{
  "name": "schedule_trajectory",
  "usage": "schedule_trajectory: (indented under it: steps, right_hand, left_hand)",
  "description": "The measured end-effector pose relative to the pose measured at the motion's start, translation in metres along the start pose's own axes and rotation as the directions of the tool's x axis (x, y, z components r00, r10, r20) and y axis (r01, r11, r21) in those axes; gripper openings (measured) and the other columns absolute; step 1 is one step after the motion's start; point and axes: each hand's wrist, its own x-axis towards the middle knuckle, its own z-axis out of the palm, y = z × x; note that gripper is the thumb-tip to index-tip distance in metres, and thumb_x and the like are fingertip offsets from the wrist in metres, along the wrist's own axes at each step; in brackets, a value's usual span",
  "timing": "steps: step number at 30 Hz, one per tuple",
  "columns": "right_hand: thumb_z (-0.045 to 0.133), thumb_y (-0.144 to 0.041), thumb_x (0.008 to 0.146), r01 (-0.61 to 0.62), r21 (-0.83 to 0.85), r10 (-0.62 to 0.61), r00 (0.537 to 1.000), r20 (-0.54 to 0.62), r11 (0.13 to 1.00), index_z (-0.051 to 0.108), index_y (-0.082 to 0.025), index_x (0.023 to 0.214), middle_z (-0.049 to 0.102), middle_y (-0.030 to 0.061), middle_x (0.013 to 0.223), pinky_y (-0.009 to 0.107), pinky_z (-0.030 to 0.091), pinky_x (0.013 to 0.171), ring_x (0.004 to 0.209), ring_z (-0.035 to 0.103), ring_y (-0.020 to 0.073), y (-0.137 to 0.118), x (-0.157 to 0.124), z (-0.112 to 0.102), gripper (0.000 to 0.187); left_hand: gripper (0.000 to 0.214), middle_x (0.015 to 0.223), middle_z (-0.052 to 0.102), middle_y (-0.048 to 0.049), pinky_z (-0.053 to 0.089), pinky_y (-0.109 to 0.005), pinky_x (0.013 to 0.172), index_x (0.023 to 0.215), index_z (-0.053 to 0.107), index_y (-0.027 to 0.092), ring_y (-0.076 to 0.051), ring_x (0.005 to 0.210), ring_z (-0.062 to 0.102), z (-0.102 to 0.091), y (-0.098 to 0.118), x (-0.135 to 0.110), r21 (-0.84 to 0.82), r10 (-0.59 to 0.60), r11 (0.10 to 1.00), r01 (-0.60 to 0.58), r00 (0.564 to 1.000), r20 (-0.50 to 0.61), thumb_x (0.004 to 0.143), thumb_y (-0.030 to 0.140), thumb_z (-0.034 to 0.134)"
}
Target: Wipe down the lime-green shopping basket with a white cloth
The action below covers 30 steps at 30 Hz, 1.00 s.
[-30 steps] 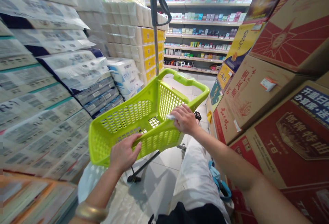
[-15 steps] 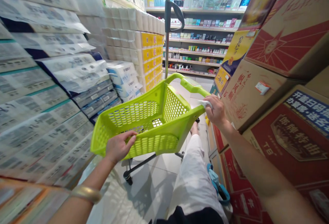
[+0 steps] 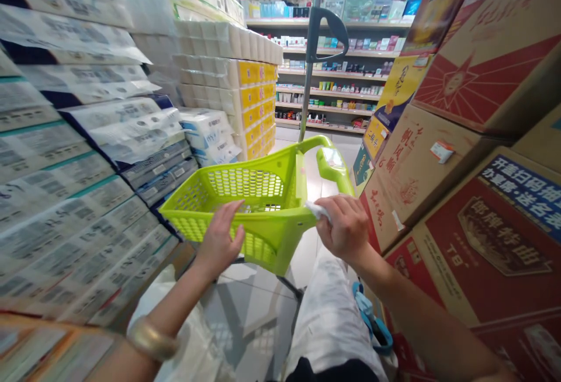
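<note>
A lime-green plastic shopping cart (image 3: 267,233) stands in front of me, its long side towards me and its basket holding nothing that I can see. My left hand (image 3: 220,239) is at the near rim, fingers stretched out over the edge and thumb apart. Whether it touches the rim, I cannot tell. At the right end, where the rim meets the handle (image 3: 337,172), my right hand (image 3: 344,227) is closed, with a crumpled white tissue (image 3: 318,209) pinched at its fingers and pressed to the cart.
Stacked tissue packs (image 3: 74,177) line the left side. Cardboard cartons (image 3: 495,236) rise close on the right. A grey pole with a dark loop handle (image 3: 313,37) stands up behind the cart. Shelves of small goods (image 3: 337,72) fill the back.
The cart has swung, its handle end coming nearer to me. My right hand has moved left and down with it. My left hand's fingers have lifted and the thumb has spread.
</note>
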Motion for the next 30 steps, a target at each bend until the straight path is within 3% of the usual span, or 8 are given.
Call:
schedule_trajectory:
  steps: [4, 8, 12, 17, 21, 23, 26, 30]
  right_hand:
    - [0.05, -0.017, 0.078, 0.109, 0.158, -0.126, 0.986, 0.106, 0.981, 0.063, -0.022, 0.099, 0.07, 0.0057, 0.095, 0.036, 0.046, 0.085, 0.087, 0.061, 0.0225, -0.025, 0.01, -0.007, 0.025]
    - [0.044, -0.016, 0.079, 0.244, 0.443, -0.305, 0.95, 0.071, 0.862, 0.06, -0.024, 0.102, 0.07, 0.0046, 0.101, 0.036, 0.049, 0.091, 0.098, 0.064, 0.0203, -0.022, 0.019, -0.008, 0.029]
    - [0.042, -0.016, 0.082, 0.196, 0.496, -0.232, 0.973, 0.011, 0.846, 0.058, -0.023, 0.105, 0.07, 0.0063, 0.104, 0.04, 0.047, 0.097, 0.105, 0.063, 0.0204, -0.011, 0.02, 0.004, 0.029]
    - [0.044, -0.016, 0.082, 0.155, 0.493, -0.198, 0.98, 0.035, 0.856, 0.059, -0.023, 0.103, 0.069, 0.0066, 0.108, 0.043, 0.045, 0.1, 0.111, 0.061, 0.0221, 0.018, 0.034, 0.031, 0.026]
    - [0.043, -0.014, 0.08, -0.019, 0.419, 0.01, 1.0, 0.023, 0.908, 0.06, -0.021, 0.098, 0.069, 0.0086, 0.105, 0.041, 0.049, 0.094, 0.102, 0.063, 0.0236, 0.047, 0.054, 0.053, 0.026]
    - [0.042, -0.013, 0.08, -0.094, 0.383, 0.092, 0.996, 0.025, 0.919, 0.061, -0.02, 0.1, 0.069, 0.0094, 0.106, 0.041, 0.049, 0.093, 0.102, 0.062, 0.024, 0.045, 0.059, 0.056, 0.028]
    - [0.043, -0.011, 0.081, 0.024, 0.426, -0.072, 0.993, 0.097, 0.904, 0.06, -0.021, 0.107, 0.068, 0.0069, 0.115, 0.041, 0.044, 0.103, 0.113, 0.059, 0.0222, 0.016, 0.059, 0.049, 0.033]
    - [0.044, -0.013, 0.084, 0.222, 0.517, -0.371, 0.906, 0.205, 0.827, 0.059, -0.022, 0.111, 0.066, 0.0039, 0.121, 0.039, 0.04, 0.108, 0.12, 0.055, 0.0195, -0.021, 0.062, 0.034, 0.033]
  left_hand:
    - [0.05, 0.134, 0.053, -0.0117, 0.038, -0.043, 0.111, 0.134, 0.045, 0.019, -0.023, 0.128, 0.047, 0.004, 0.066, -0.003, -0.264, 0.179, 0.95, -0.163, 0.983, 0.036, 0.084, 0.019, 0.042]
    - [0.054, 0.135, 0.053, -0.0119, 0.034, -0.049, 0.113, 0.137, 0.042, 0.021, -0.026, 0.129, 0.047, -0.002, 0.089, -0.008, -0.323, 0.22, 0.927, -0.188, 0.973, 0.064, 0.083, 0.019, 0.045]
    - [0.044, 0.124, 0.058, -0.0106, 0.026, -0.054, 0.115, 0.124, 0.05, 0.021, -0.028, 0.123, 0.05, -0.012, 0.086, -0.011, -0.26, 0.169, 0.954, -0.149, 0.984, 0.056, 0.08, 0.022, 0.049]
    - [0.026, 0.111, 0.062, -0.0085, 0.028, -0.052, 0.113, 0.104, 0.054, 0.021, -0.027, 0.116, 0.053, -0.026, 0.073, -0.01, -0.277, 0.038, 0.96, -0.028, 0.999, 0.029, 0.081, 0.033, 0.053]
    - [0.022, 0.105, 0.063, -0.0083, 0.036, -0.047, 0.109, 0.097, 0.054, 0.021, -0.027, 0.116, 0.054, -0.032, 0.057, -0.013, -0.351, -0.024, 0.936, 0.027, 1.0, 0.013, 0.083, 0.038, 0.052]
    - [0.021, 0.103, 0.063, -0.0079, 0.038, -0.045, 0.107, 0.094, 0.054, 0.022, -0.026, 0.116, 0.054, -0.034, 0.051, -0.014, -0.382, -0.049, 0.923, 0.042, 0.999, -0.008, 0.083, 0.04, 0.051]
    - [0.021, 0.099, 0.063, -0.0075, 0.039, -0.045, 0.105, 0.088, 0.052, 0.022, -0.027, 0.116, 0.055, -0.036, 0.044, -0.016, -0.395, -0.089, 0.916, 0.072, 0.996, -0.024, 0.083, 0.042, 0.052]
    - [0.023, 0.095, 0.063, -0.0065, 0.037, -0.045, 0.107, 0.085, 0.052, 0.022, -0.027, 0.115, 0.055, -0.042, 0.035, -0.019, -0.383, -0.11, 0.92, 0.086, 0.993, -0.039, 0.083, 0.045, 0.053]
